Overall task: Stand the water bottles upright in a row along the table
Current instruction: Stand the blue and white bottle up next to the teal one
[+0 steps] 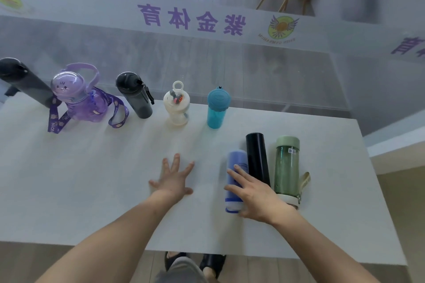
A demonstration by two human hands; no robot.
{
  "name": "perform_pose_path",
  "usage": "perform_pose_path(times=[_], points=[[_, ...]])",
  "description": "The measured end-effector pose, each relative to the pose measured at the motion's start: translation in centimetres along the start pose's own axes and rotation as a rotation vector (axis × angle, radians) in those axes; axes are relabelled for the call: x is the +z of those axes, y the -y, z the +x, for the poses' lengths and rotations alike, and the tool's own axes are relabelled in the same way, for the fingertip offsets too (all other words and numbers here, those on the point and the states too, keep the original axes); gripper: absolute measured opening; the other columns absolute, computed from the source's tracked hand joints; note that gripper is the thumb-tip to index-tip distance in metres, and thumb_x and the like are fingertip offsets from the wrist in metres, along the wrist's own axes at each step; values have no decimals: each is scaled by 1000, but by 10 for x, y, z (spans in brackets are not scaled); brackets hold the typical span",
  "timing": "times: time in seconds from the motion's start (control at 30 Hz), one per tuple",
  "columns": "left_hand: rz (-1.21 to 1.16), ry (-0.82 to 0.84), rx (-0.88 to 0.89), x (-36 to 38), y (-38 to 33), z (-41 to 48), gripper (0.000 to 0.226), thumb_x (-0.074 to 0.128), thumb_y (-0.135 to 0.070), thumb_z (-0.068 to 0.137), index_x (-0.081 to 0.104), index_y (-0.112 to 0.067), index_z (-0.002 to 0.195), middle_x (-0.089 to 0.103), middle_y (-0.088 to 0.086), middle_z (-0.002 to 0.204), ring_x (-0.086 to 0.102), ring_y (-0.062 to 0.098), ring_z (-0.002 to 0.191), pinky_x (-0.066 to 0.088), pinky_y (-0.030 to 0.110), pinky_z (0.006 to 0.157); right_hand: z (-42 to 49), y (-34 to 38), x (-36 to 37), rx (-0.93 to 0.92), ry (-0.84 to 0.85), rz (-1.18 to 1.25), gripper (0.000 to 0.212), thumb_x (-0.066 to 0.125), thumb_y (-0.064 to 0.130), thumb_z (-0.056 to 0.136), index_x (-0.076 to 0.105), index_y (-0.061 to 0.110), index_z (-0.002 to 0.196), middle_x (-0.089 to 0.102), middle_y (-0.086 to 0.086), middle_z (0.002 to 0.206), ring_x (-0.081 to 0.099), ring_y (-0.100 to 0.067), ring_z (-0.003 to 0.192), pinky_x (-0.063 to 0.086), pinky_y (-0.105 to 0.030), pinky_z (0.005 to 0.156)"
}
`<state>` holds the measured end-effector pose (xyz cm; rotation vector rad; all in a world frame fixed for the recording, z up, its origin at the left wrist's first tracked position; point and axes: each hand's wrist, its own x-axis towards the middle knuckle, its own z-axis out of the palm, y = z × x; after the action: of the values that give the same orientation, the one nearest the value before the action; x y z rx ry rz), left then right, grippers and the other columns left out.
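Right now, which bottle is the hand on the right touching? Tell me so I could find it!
Look at the white table, near its right end, where three bottles lie flat side by side. The right hand rests open on the leftmost one, the periwinkle blue bottle with a white band at its near end. Its neighbours are a black flask and a see-through green bottle.

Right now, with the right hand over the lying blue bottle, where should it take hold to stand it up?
Probably around the middle of the blue bottle, wrapping from above and from its free left side. It lies flat, lengthwise away from the person, with the black bottle tight against its right, so there is little finger room there. The right hand hovers open over it; the white-banded end is nearest, so tip that end down.
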<state>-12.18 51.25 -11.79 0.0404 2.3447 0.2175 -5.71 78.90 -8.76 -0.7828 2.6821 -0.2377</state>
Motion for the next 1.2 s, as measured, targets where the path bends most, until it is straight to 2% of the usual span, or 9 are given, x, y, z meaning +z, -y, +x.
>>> perform_pose_path(times=[0.13, 0.23, 0.3, 0.4, 0.5, 0.63, 0.83, 1.03, 1.2], points=[[-11, 33, 15, -3, 6, 6, 94, 69, -40, 95, -1, -62, 154, -30, -12, 165, -26, 29, 153, 27, 79, 105, 13, 2, 0, -35, -80, 13, 54, 75, 49, 80, 61, 31, 129, 35, -3, 163, 19, -24, 156, 42, -36, 110], [-12, 54, 34, -6, 12, 9, 92, 69, -35, 96, 4, -59, 156, -29, -13, 166, -24, 28, 154, 28, 78, 106, 30, 5, -24, -9, -116, 181, 48, 75, 43, 84, 65, 27, 129, 47, -3, 155, 30, -25, 151, 29, -26, 117], [-20, 67, 46, -6, 17, 14, 91, 70, -35, 95, 8, -57, 157, -28, -13, 166, -24, 29, 154, 30, 76, 107, 42, 4, -49, 106, -150, 398, 48, 75, 43, 86, 66, 28, 131, 51, 1, 152, 36, -16, 146, 18, -15, 118], [-47, 87, 74, -6, 24, 25, 92, 74, -38, 90, 13, -56, 156, -26, -9, 168, -22, 33, 154, 26, 70, 115, 58, -2, -82, 318, -198, 703, 44, 68, 50, 91, 64, 36, 133, 57, 12, 145, 47, -1, 134, 32, -24, 117], [-52, 103, 89, -6, 25, 29, 91, 74, -41, 90, 13, -55, 157, -29, -7, 166, -25, 36, 152, 24, 69, 116, 73, -12, -98, 460, -305, 930, 31, 62, 41, 100, 68, 33, 129, 67, 14, 128, 59, -1, 119, 46, -26, 108], [-64, 98, 93, -4, 25, 26, 88, 71, -43, 92, 12, -56, 157, -32, -10, 165, -28, 34, 152, 23, 73, 113, 85, -23, -106, 546, -419, 1061, 28, 53, 36, 105, 70, 27, 125, 70, 9, 124, 62, -11, 119, 45, -17, 99], [-99, 57, 30, -12, 9, 11, 79, 64, -48, 95, 14, -58, 155, -25, -11, 168, -23, 29, 154, 28, 73, 108, 81, -38, -95, 648, -463, 1216, 36, 54, 54, 99, 69, 33, 124, 71, 11, 125, 62, -18, 124, 46, -44, 111], [-132, 28, -20, -7, -12, 0, 81, 64, -49, 96, 11, -56, 157, -29, -5, 166, -26, 32, 153, 31, 76, 107, 72, -37, -104, 532, -452, 1215, 31, 52, 40, 105, 64, 28, 131, 68, 8, 122, 61, -1, 104, 47, -12, 89], [-142, -5, -51, -4, -22, -5, 87, 69, -45, 94, 9, -61, 155, -31, -7, 166, -29, 31, 152, 28, 80, 104, 73, -37, -102, 469, -450, 1241, 28, 53, 36, 105, 67, 23, 126, 70, 6, 114, 61, 5, 91, 47, -12, 82]])
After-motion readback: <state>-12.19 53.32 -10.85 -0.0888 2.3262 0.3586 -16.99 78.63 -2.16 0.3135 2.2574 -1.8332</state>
